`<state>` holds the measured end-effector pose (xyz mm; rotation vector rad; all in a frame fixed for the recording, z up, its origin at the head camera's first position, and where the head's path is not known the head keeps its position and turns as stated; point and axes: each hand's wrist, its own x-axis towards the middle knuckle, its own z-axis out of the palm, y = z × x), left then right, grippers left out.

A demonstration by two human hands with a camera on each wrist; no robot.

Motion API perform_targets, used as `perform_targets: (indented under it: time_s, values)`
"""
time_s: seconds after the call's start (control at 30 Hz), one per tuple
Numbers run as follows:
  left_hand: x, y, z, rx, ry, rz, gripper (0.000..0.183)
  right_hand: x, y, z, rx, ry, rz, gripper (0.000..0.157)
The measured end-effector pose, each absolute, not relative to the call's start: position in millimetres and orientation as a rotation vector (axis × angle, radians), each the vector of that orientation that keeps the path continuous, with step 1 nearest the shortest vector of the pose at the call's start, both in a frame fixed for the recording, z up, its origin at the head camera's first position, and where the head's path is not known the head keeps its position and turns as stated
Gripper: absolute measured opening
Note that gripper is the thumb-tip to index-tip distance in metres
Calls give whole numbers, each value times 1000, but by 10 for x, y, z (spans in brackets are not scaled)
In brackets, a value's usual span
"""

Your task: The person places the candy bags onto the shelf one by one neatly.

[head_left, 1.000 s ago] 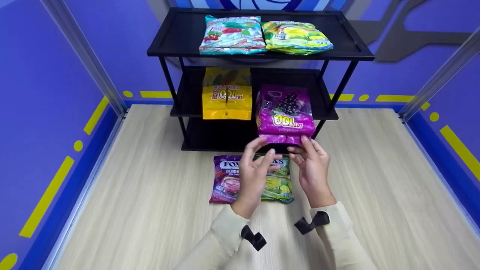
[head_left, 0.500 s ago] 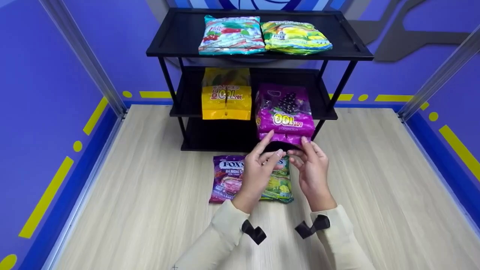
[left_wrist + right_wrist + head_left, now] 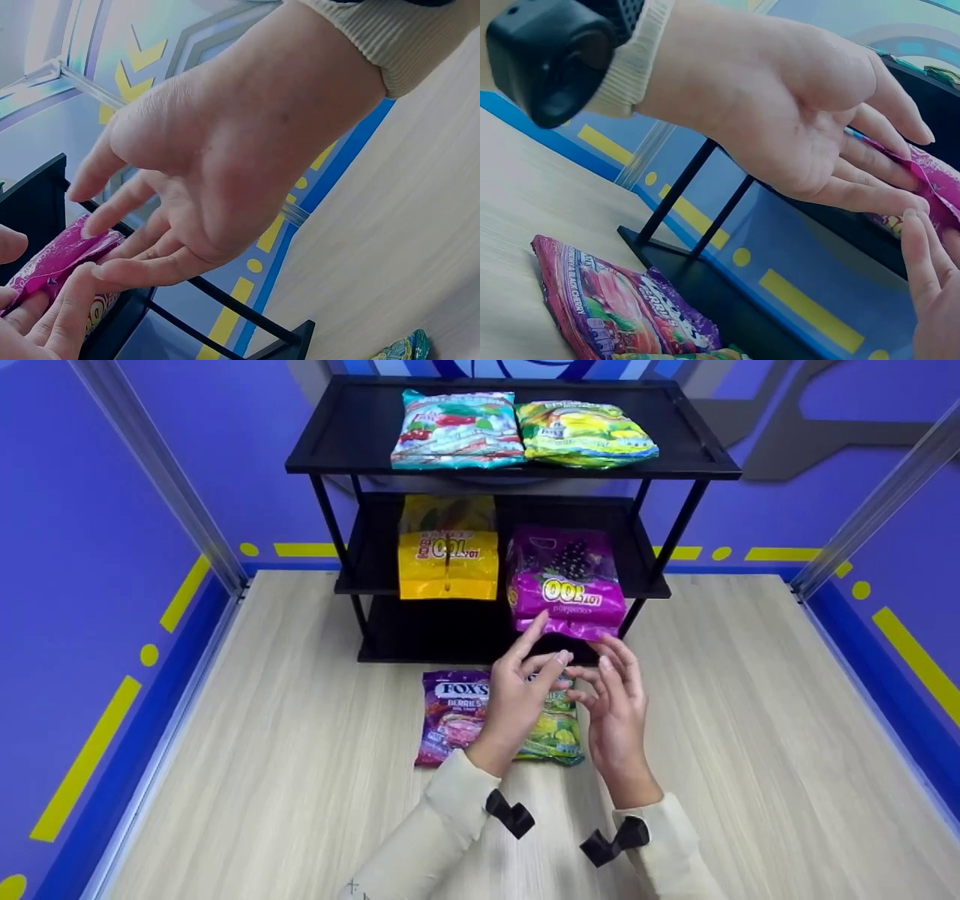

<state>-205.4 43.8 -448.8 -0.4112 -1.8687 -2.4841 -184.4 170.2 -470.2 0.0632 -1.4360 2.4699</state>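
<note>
A magenta bag of candy with a "100" label and dark fruit lies on the right of the middle shelf, its crimped end hanging over the front edge. My left hand has its forefinger extended to the left part of that end, thumb held apart. At the right part of the same end, my right hand has its fingers loosely bent, tips at the crimp. In the right wrist view, the fingers of the right hand lie along the magenta bag, and fingertips of both hands meet.
A yellow bag sits left on the middle shelf. The black rack's top shelf bears a teal bag and a yellow-green bag. On the wooden table lie a purple FOX'S bag and a green bag, partly behind my left hand.
My left forefinger has moved from the bag's lower left corner inward and up onto its crimped end. My right hand has turned, its thumb coming off the crimp. The bag has stayed in place.
</note>
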Motion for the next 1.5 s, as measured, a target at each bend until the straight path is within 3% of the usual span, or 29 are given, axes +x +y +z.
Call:
perform_targets:
  time_s: [0.13, 0.4, 1.5]
  values:
    - [-2075, 438, -4470, -423, -1848, -2483, 57, -1879, 1699, -4660, 100, -1515, 2462, 45]
    - [-2134, 452, -4450, -404, -1862, -2469, 57, -1973, 1702, -4579, 111, -1578, 2472, 50]
    - [-2409, 509, -4465, -321, -1920, -2459, 59, -2282, 1748, -4524, 20, -1594, 2504, 48]
